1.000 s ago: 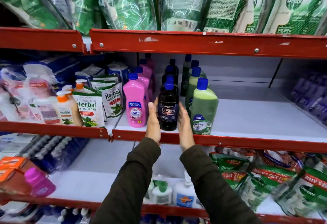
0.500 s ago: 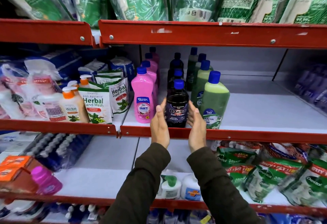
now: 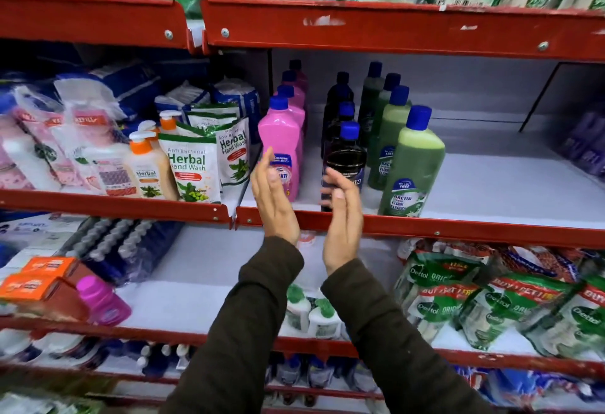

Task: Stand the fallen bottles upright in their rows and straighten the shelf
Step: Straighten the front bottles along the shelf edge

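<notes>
Red shelf holds three upright bottle rows front to back: pink bottle marked "...AKTI", dark bottle, green bottle w/ "BACTIN FLOOR CLEANER". Pouches at left read "Herbal Hand Wash". Left hand & right hand, fingers spread, empty, partly block pink & dark labels.

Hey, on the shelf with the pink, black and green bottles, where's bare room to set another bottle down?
The widest bare patch is the white shelf right of the green bottles, reaching toward the blurry purple packs. A narrower strip runs between the pink bottles and the black bottles. Left of the pink row, the hand wash pouches are packed tight.
</notes>
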